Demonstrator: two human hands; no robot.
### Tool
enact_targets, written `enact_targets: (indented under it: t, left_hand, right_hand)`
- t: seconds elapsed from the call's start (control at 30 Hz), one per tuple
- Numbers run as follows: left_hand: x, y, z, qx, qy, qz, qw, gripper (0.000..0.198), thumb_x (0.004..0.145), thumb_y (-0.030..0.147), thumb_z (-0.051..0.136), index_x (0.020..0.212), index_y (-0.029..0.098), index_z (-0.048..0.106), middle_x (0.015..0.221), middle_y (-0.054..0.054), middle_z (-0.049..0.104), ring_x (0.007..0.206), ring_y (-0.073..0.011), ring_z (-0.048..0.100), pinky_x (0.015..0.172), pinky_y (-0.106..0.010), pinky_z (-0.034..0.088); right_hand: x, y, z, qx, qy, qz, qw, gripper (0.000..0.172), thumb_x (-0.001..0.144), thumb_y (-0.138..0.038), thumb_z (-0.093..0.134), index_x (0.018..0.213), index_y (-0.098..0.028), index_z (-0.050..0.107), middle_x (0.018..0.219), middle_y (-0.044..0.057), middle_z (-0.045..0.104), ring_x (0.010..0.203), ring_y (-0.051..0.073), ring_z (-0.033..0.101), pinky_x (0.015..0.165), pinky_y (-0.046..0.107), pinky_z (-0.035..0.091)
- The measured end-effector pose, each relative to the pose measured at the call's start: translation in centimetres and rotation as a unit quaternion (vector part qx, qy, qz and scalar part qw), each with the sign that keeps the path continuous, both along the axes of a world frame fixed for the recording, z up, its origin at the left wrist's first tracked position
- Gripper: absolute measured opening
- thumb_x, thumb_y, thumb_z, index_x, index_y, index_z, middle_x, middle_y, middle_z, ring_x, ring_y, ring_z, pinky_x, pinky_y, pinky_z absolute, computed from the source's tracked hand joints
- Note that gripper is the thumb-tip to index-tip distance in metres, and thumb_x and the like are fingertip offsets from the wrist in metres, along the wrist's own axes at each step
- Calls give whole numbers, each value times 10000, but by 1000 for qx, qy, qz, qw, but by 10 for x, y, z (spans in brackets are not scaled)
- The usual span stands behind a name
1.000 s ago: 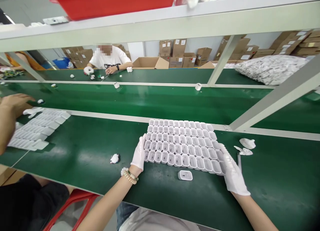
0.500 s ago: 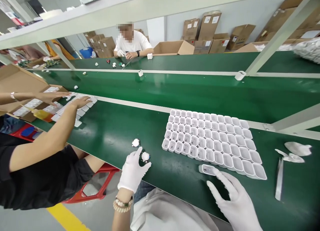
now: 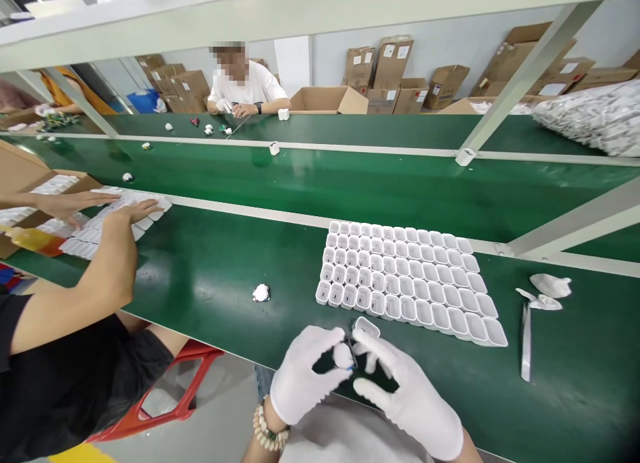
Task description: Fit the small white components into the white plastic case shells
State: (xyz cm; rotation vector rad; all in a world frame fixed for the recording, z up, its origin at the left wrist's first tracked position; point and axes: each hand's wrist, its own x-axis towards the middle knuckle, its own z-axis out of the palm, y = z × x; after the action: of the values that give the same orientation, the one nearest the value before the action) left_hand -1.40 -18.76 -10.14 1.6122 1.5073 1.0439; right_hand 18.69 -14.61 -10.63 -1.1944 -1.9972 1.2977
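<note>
My gloved left hand (image 3: 311, 369) pinches a small part with a round white disc (image 3: 343, 356) on a dark base, between thumb and fingers. Facing it, my gloved right hand (image 3: 403, 389) has its thumb and index finger apart. Its index fingertip overlaps a single open white plastic case (image 3: 367, 327) and is close to the disc part; whether it touches either is unclear. A second disc part (image 3: 261, 292) lies on the green tabletop to the left. Beyond my hands stand rows of open white plastic cases (image 3: 400, 266), those at the left showing dark slots inside.
Metal tweezers (image 3: 526, 343) and crumpled white scraps (image 3: 550, 286) lie at the right. A neighbour's arm (image 3: 100, 266) reaches over white pieces (image 3: 90, 239) at the left. A rail (image 3: 250, 213) runs behind the cases, with a slanted post (image 3: 575, 216) at the right.
My left hand has picked up the nearer disc part and moved right. My right hand has moved left to meet it, and the single case has shifted left too. The view has turned rightward.
</note>
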Motion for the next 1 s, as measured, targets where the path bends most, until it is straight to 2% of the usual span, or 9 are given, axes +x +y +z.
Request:
enact_targets:
  t: [0.1, 0.2, 0.23, 0.37, 0.47, 0.63, 0.77, 0.9, 1.0]
  left_hand:
    - [11, -4, 6, -14, -30, -52, 998, 573, 802, 192, 687, 1338, 341, 546, 1040, -28, 720, 948, -224, 680, 914, -412, 571]
    - [11, -5, 5, -57, -101, -73, 991, 849, 768, 177, 725, 1499, 331, 322, 1249, -72, 651, 1006, -229, 691, 927, -411, 589]
    - [9, -3, 3, -69, -112, -76, 988, 869, 759, 165, 727, 1504, 327, 309, 1276, -77, 635, 1013, -227, 692, 930, -407, 593]
    - [11, 9, -8, -85, -12, -21, 996, 701, 752, 152, 715, 1392, 321, 482, 1300, -64, 609, 1057, -237, 669, 986, -437, 567]
    - [24, 22, -18, -71, 86, -28, 993, 722, 703, 165, 776, 1359, 307, 507, 1324, -71, 596, 1156, -281, 622, 1044, -488, 518]
    - [45, 36, -29, -2, 141, -19, 990, 733, 710, 142, 770, 1366, 258, 464, 1238, -80, 648, 1159, -292, 627, 994, -502, 538]
    - [52, 40, -29, 7, 146, -16, 989, 582, 742, 90, 719, 1269, 248, 529, 1155, -55, 676, 1055, -254, 670, 924, -449, 572]
    - [56, 38, -29, 29, 135, -25, 990, 291, 785, 119, 683, 1050, 221, 623, 998, -47, 686, 896, -213, 683, 798, -366, 591]
    - [54, 34, -29, 95, 140, -19, 985, 222, 746, 124, 703, 941, 214, 646, 903, -53, 663, 841, -214, 660, 728, -351, 581]
  right_hand:
    - [1, 0, 9, -104, 41, 36, 993, 481, 810, -357, 701, 1282, -293, 630, 800, -18, 695, 651, 155, 596, 673, 303, 559]
    - [11, -3, 4, -174, 134, -31, 975, 406, 760, -400, 764, 1122, -234, 687, 786, 10, 714, 714, 191, 645, 738, 350, 565]
    - [16, -4, 1, -198, 169, -48, 964, 391, 748, -397, 781, 1088, -229, 685, 790, 22, 723, 743, 207, 667, 761, 371, 568]
    - [39, -3, -3, -270, 272, -120, 916, 395, 714, -327, 839, 1046, -242, 643, 854, 55, 749, 788, 237, 721, 788, 414, 588]
    - [55, 6, 1, -268, 302, -161, 901, 432, 678, -307, 871, 1032, -246, 631, 846, 59, 750, 741, 236, 727, 720, 393, 608]
    - [61, 33, 21, -244, 293, -130, 915, 456, 682, -332, 872, 1076, -242, 661, 796, 58, 754, 680, 227, 723, 632, 367, 619]
    - [51, 54, 34, -246, 265, -77, 929, 426, 677, -289, 878, 1055, -247, 686, 815, 38, 760, 719, 214, 731, 709, 379, 627]
    - [40, 61, 28, -234, 258, -47, 936, 429, 660, -260, 885, 1044, -253, 694, 883, 33, 770, 784, 209, 744, 768, 368, 626]
    - [37, 57, 16, -216, 258, -54, 940, 423, 663, -276, 884, 1038, -259, 688, 888, 30, 777, 800, 211, 749, 770, 355, 629]
